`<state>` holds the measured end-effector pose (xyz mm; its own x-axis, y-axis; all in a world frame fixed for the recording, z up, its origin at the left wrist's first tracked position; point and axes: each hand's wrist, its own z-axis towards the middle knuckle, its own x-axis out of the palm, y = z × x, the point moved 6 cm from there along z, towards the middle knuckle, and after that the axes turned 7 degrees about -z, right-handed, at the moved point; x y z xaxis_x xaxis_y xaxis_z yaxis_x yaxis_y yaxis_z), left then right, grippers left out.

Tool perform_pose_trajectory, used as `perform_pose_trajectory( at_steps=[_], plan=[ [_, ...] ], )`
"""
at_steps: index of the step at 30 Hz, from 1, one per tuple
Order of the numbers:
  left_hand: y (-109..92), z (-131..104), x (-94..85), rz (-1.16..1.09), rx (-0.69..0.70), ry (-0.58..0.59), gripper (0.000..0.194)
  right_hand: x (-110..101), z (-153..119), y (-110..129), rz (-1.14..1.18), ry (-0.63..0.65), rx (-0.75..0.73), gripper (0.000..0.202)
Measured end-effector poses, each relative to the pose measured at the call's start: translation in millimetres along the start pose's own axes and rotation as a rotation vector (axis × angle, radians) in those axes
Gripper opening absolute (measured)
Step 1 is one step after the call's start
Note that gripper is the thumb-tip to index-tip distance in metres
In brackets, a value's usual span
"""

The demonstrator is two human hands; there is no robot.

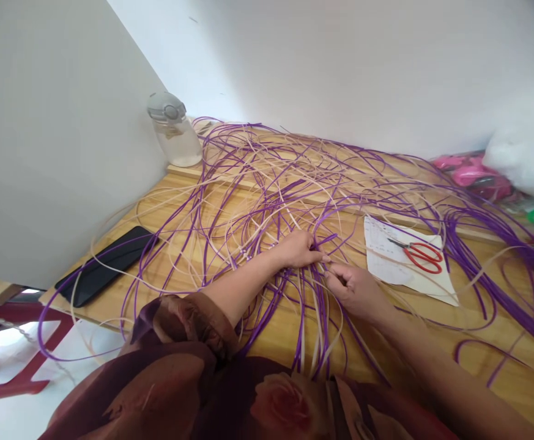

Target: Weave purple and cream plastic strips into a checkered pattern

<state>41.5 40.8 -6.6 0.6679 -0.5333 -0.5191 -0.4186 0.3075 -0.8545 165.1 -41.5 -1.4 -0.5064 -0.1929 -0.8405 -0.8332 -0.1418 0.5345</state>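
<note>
Purple and cream strands (294, 183) across the centre; red-handled scissors (422, 255) at right; black phone (106, 266) at left; pink bag (475, 173) at upper right; rose-patterned maroon clothing (285, 400) at the bottom.

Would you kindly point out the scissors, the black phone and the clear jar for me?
Scissors (423, 257): head view, on the red handles.
Phone (107, 266): head view, middle of the black face.
Jar (179, 143): head view, on the clear side below the lid.
</note>
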Motion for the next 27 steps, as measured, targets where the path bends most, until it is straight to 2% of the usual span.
perform_pose_trajectory(
  at_steps=[3,6,9,12,14,17,21,24,27],
  plan=[
    [2.3,0.7,0.3,-0.01,0.022,0.015,0.03,1.0,-5.6,0.5,0.016,0.056,-0.018,0.037],
    [8.2,1.4,0.9,-0.141,-0.001,0.074,0.035,1.1,-7.0,-2.1,0.109,0.156,0.018,0.039],
    [13.0,1.0,3.0,-0.412,-0.079,0.15,0.038,-1.9,-4.2,-9.7,0.326,0.153,0.189,0.041],
    [11.4,0.0,2.4,-0.605,-0.123,0.146,0.03,-0.3,2.6,-13.7,0.549,0.103,0.351,0.041],
    [8.4,-0.5,0.7,-0.642,-0.122,0.109,0.027,5.1,10.2,-11.9,0.635,0.108,0.401,0.041],
    [7.3,-0.6,-0.4,-0.605,-0.138,0.042,0.027,9.3,24.7,-10.7,0.597,0.046,0.416,0.043],
    [11.0,1.3,-5.9,-0.384,-0.155,-0.163,0.031,11.8,37.8,-9.3,0.518,-0.061,0.32,0.039],
    [11.0,1.9,-10.9,-0.229,-0.146,-0.316,0.034,14.2,36.7,-8.1,0.506,-0.103,0.247,0.035],
    [10.1,3.9,-10.1,-0.17,-0.148,-0.336,0.034,14.6,30.5,-7.2,0.456,-0.136,0.233,0.035]
  ],
)
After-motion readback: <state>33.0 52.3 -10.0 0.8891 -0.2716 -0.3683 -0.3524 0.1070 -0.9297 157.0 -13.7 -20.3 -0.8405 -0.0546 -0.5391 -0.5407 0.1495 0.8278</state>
